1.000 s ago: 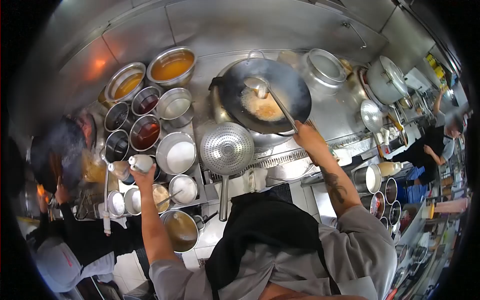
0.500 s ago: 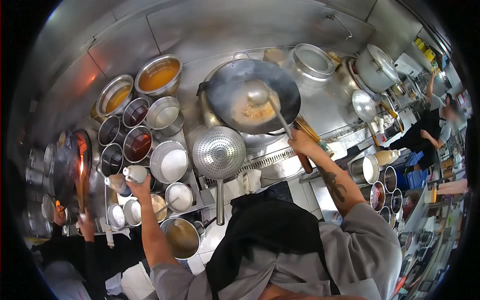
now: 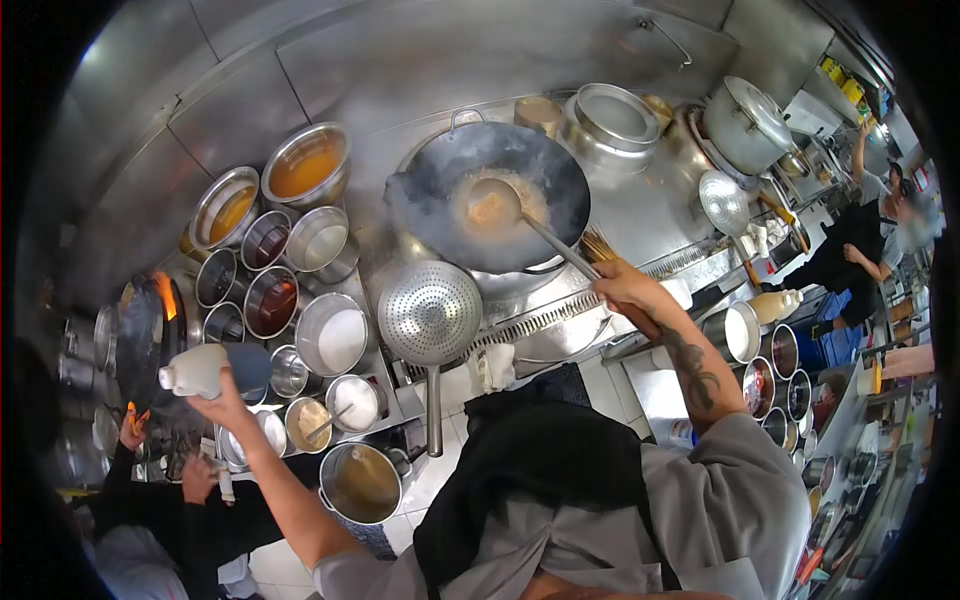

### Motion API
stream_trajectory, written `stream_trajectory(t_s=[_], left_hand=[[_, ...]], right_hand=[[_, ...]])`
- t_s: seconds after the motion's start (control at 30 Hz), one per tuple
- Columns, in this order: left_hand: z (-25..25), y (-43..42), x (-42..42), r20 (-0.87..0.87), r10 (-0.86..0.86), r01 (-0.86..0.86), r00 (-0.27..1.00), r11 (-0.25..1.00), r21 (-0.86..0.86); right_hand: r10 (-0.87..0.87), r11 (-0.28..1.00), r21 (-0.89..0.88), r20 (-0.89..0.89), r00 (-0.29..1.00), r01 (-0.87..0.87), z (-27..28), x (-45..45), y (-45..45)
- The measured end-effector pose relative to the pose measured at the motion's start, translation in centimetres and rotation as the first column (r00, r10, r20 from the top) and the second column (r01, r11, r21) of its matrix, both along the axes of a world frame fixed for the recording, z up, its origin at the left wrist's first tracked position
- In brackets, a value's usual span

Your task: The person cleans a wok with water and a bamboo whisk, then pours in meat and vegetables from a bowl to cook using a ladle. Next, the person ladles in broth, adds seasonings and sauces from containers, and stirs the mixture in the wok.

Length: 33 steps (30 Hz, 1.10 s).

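My left hand (image 3: pixel 225 402) is closed around a plastic squeeze bottle (image 3: pixel 200 368), whitish toward its capped end and dark at the other. The bottle is tilted, its cap pointing left, above the sauce pots. On the right, my right hand (image 3: pixel 632 288) grips the handle of a ladle (image 3: pixel 560 245). The ladle's bowl rests in the steaming wok (image 3: pixel 425 225), over the bubbling brownish food (image 3: pixel 530 195). A bamboo brush (image 3: pixel 598 247) lies just behind my right hand. Between my arms sits a perforated strainer (image 3: pixel 430 310), touched by neither hand.
Left of the wok stand metal bowls of orange liquid (image 3: pixel 305 172) and several pots of sauces and white powder (image 3: pixel 342 340). A pot of brownish liquid (image 3: pixel 360 485) is nearer me. At left, a co-worker's hands (image 3: pixel 198 478) are near a flame (image 3: pixel 166 295). Another person (image 3: pixel 860 240) stands far right.
My left hand has lifted the bottle and swung it left, tilting it. The ladle's bowl has shifted left in the wok. The co-worker's hands at left have moved slightly.
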<state>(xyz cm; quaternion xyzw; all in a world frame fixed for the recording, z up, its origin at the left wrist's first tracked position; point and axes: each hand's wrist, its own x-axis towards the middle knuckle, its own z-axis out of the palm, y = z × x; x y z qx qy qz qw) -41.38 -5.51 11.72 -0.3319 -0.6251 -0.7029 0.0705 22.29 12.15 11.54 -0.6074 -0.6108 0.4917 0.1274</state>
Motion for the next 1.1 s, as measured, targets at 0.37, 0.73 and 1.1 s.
stream_trajectory(t_s=[0.37, 0.73, 1.1], left_hand=[[9.9, 0.9, 11.7, -0.028, -0.118, 0.119, 0.993, 0.993, 0.027], [11.2, 7.4, 22.8, -0.102, -0.242, 0.234, 0.965, 0.969, -0.082], [10.0, 13.4, 28.4, -0.184, -0.405, 0.347, 0.896, 0.895, -0.281]], right_hand=[[-0.147, 0.952, -0.304, -0.377, 0.914, 0.027, -2.4, 3.0, 1.7], [0.004, 0.969, -0.224, -0.392, 0.92, -0.1, -2.4, 5.0, 1.9], [0.255, 0.957, 0.165, -0.091, 0.963, -0.238, -6.2, 5.3, 3.0]])
